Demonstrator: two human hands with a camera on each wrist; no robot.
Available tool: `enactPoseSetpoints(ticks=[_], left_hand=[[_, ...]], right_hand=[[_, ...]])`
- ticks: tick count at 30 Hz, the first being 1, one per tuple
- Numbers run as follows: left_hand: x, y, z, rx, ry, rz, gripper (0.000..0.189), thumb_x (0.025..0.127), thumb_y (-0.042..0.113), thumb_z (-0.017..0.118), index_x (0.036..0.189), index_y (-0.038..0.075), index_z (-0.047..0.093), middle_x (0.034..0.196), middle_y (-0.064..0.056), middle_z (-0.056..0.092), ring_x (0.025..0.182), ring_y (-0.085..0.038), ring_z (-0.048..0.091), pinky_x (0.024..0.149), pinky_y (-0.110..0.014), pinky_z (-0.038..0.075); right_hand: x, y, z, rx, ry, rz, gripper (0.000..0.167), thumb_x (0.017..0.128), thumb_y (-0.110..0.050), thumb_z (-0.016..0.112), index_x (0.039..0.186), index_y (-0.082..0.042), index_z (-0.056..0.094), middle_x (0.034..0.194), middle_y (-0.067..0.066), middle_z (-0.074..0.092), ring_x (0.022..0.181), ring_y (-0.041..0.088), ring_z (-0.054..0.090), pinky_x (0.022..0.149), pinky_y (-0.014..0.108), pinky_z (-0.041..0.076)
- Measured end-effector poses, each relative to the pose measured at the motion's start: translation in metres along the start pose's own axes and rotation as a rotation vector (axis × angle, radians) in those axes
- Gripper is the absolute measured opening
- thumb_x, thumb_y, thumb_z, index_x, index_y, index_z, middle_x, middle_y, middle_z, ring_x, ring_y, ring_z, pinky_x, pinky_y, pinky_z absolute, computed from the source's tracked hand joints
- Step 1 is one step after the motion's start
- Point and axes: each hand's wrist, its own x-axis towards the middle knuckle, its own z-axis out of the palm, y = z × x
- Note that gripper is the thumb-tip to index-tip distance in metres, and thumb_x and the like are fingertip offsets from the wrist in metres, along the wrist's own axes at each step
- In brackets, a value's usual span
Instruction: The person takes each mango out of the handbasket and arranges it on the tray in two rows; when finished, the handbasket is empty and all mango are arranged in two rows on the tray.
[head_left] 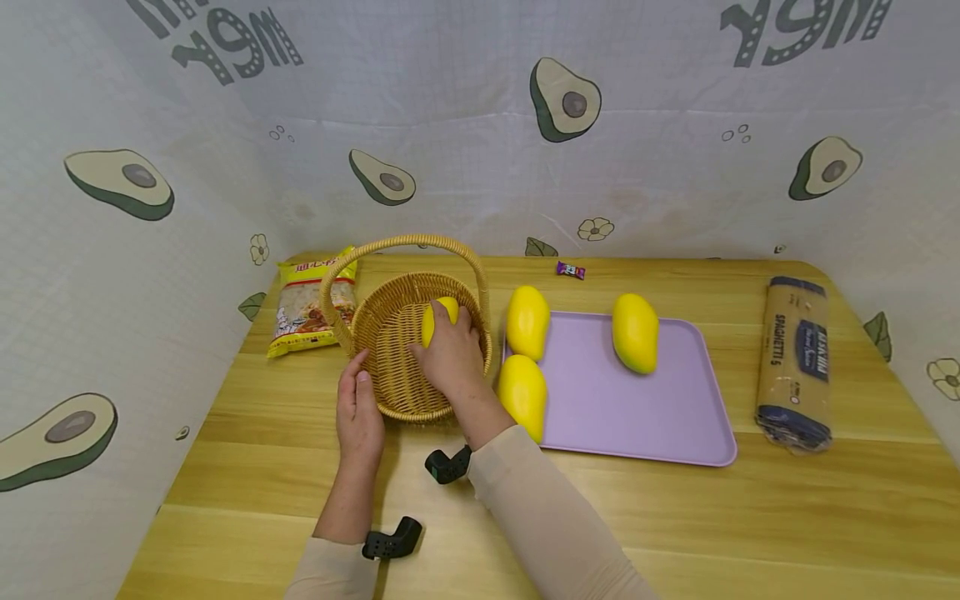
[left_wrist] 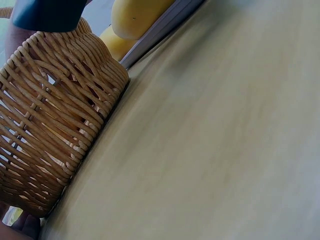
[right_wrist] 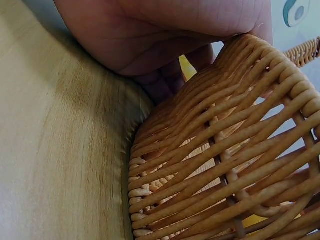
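Note:
My right hand (head_left: 453,354) reaches inside the wicker basket (head_left: 397,404) and grips a yellow mango (head_left: 441,310) by its right inner side, covering part of it. Against the basket's left outer side rests my left hand (head_left: 360,421), its fingers extended along the weave. The right wrist view shows this hand (right_wrist: 165,30) close up at the woven wall (right_wrist: 220,150). Two more mangoes (head_left: 528,323) lie along the left edge of the lilac tray (head_left: 615,421), and another mango (head_left: 635,333) lies on it toward the back.
A yellow food packet (head_left: 311,304) is behind the basket on the left. At the table's back edge lies a small purple candy (head_left: 571,270). A spaghetti pack (head_left: 793,362) rests on the right. The basket's tall handle (head_left: 408,242) arches over its back. An avocado-print curtain (head_left: 465,108) surrounds the table.

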Motion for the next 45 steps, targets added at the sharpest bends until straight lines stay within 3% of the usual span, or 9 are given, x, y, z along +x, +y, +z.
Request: enactPoseSetpoints(ticks=[18,29,40,45], left_hand=[[-0.002,0.000,0.001,0.011,-0.013,0.003,0.043,0.113,0.027,0.035,0.147,0.007,0.049,0.158,-0.011,0.043,0.153,-0.027,0.030,0.125,-0.049,0.023],[-0.002,-0.001,0.001,0.010,-0.021,-0.016,0.043,0.113,0.028,0.035,0.149,0.009,0.048,0.160,-0.012,0.041,0.153,-0.029,0.029,0.125,-0.051,0.021],[-0.001,0.002,0.000,0.021,-0.023,-0.020,0.044,0.113,0.029,0.034,0.150,0.009,0.047,0.160,-0.013,0.041,0.153,-0.031,0.029,0.125,-0.054,0.022],[-0.002,0.003,-0.001,0.023,-0.016,-0.034,0.043,0.113,0.028,0.035,0.150,0.010,0.047,0.160,-0.012,0.041,0.153,-0.031,0.029,0.125,-0.055,0.021]], right_hand=[[-0.001,0.002,-0.001,-0.004,0.030,-0.012,0.069,0.096,-0.030,0.071,0.157,-0.019,0.040,0.158,0.025,0.036,0.123,0.049,0.055,0.099,0.057,0.052],[-0.005,0.002,-0.006,0.073,0.081,-0.054,0.071,0.096,-0.033,0.071,0.158,-0.020,0.037,0.162,0.021,0.034,0.125,0.047,0.055,0.100,0.057,0.051],[-0.034,-0.011,-0.020,0.087,0.069,-0.205,0.061,0.093,-0.033,0.068,0.151,-0.021,0.050,0.156,0.022,0.040,0.129,0.043,0.057,0.096,0.053,0.055],[-0.054,-0.014,-0.030,0.089,0.001,-0.248,0.062,0.091,-0.032,0.067,0.150,-0.024,0.051,0.153,0.019,0.039,0.119,0.035,0.061,0.082,0.040,0.056]])
